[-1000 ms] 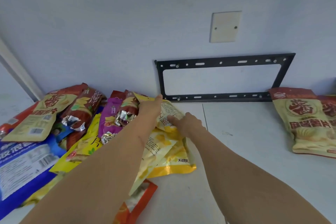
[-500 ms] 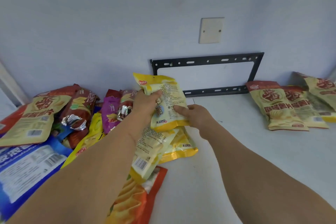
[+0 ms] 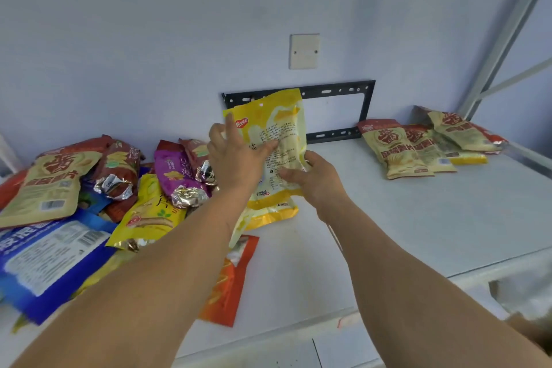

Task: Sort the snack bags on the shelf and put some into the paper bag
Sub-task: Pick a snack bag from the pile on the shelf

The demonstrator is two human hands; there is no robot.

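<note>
Yellow snack bag [image 3: 276,131]: held upright between both hands, lifted above the shelf [image 3: 418,218].
Left hand [image 3: 236,158]: grasps the bag's left edge, thumb across its face.
Right hand [image 3: 313,179]: pinches the lower right edge.
Mixed bags [image 3: 119,188]: piled left of the left hand.
Matching tan bags [image 3: 418,146]: lying right of the right hand.

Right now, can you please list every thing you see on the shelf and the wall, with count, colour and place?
yellow snack bag: 1, yellow, lifted at centre, held by both hands
mixed snack bags: a heap, count unclear, red, purple, yellow, blue, orange, on the left
tan and red snack bags: at least 3, overlapping, back right
shelf: 1, white
black metal bracket: 1, on wall
blank wall plate: 1, cream, above bracket
left hand: grips the bag
right hand: grips the bag
</note>
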